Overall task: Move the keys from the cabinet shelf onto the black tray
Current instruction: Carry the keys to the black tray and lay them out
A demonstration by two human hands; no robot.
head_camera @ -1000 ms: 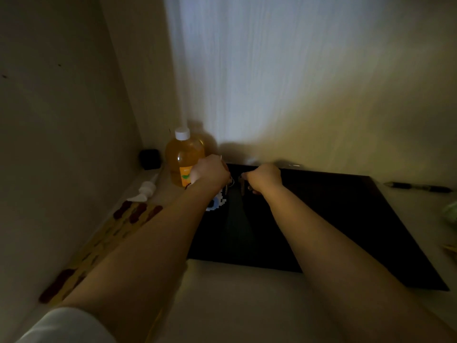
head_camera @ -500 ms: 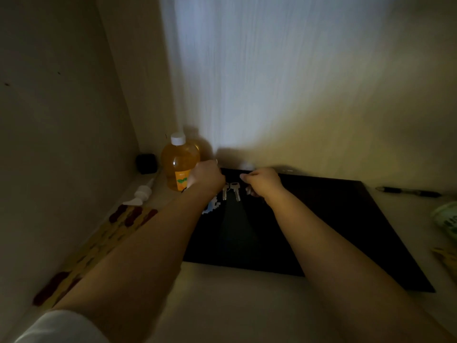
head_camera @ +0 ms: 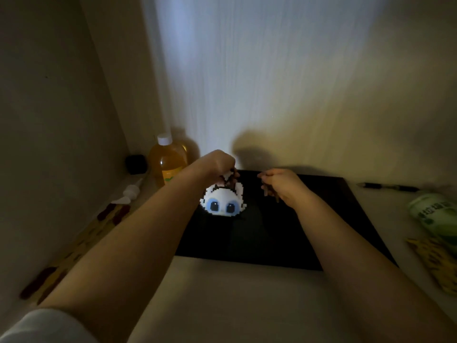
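The black tray (head_camera: 309, 233) lies flat on the shelf against the back wall. My left hand (head_camera: 217, 165) hovers over its far left corner, pinching a dark ring or cord. From it hangs a white pixel-bead charm (head_camera: 222, 203) with blue eyes, just above the tray. My right hand (head_camera: 283, 184) is a little to the right, over the tray's back edge, with its fingers closed on dark keys (head_camera: 269, 192) that hang down from them. Dim light and blur hide whether the keys and the charm are joined.
An orange bottle (head_camera: 168, 162) with a white cap stands in the back left corner beside a small black object (head_camera: 136, 164) and a white pump head (head_camera: 129, 194). A yellow and red strip (head_camera: 74, 248) runs along the left wall. Right of the tray are a pen (head_camera: 388, 187), a green packet (head_camera: 435, 214) and a yellow item (head_camera: 437, 263).
Both hands have lifted off the tray and moved apart. The silver keys seen lying between them are gone from the tray surface, and the charm now hangs in full view under my left hand.
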